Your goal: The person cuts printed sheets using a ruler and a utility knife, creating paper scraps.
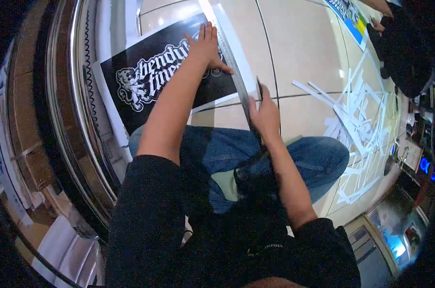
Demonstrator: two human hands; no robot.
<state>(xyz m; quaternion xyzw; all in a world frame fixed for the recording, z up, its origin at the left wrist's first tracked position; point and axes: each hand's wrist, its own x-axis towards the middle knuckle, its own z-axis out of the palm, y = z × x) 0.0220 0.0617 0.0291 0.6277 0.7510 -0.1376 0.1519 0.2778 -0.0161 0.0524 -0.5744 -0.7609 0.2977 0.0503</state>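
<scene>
A black printed sheet (pixel 131 72) with white lettering and a lion figure lies on the tiled floor, white margins around the print. My left hand (pixel 205 50) rests flat on it with the fingers spread, the thumb reaching to a long metal ruler (pixel 232 62) laid along the sheet's right edge. Beside the ruler's near end, my right hand (pixel 266 117) is closed around a slim dark cutter knife (pixel 259 84), whose tip points away from me. The right thumb overlaps the ruler's near end in this view.
A pile of cut white paper strips (pixel 359 120) covers the floor at right. Beyond it, a person in dark clothes (pixel 400 53) works by a colourful printed sheet (pixel 352 21). A rack with metal rails (pixel 78 96) stands close on my left. My crossed legs in jeans (pixel 313 153) border the sheet.
</scene>
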